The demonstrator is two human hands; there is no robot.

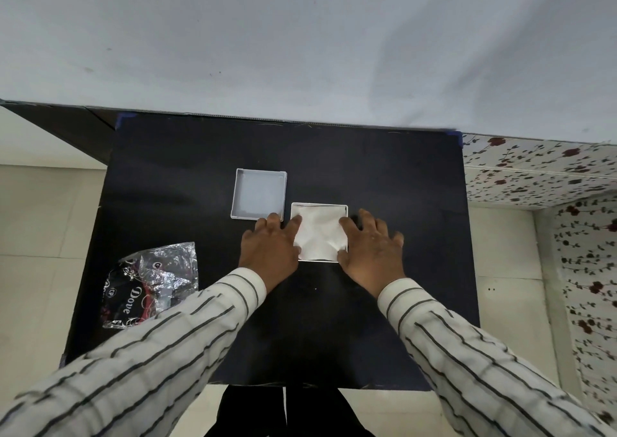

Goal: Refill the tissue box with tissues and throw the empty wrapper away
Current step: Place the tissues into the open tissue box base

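We count 2 hands, left [270, 246] & right [370, 249]. 1 tissue box [344, 206] w/ 1 stack of tissues [319, 232], 1 lid [258, 193], 1 wrapper [150, 283], all on 1 dark surface [384, 176].

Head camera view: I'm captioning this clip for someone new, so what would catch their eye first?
Two hands, left hand and right hand, press on white tissues inside a square tissue box at the middle of the black table. Just behind and left of it lies the box's empty white lid, and a crumpled shiny wrapper sits near the table's left edge.
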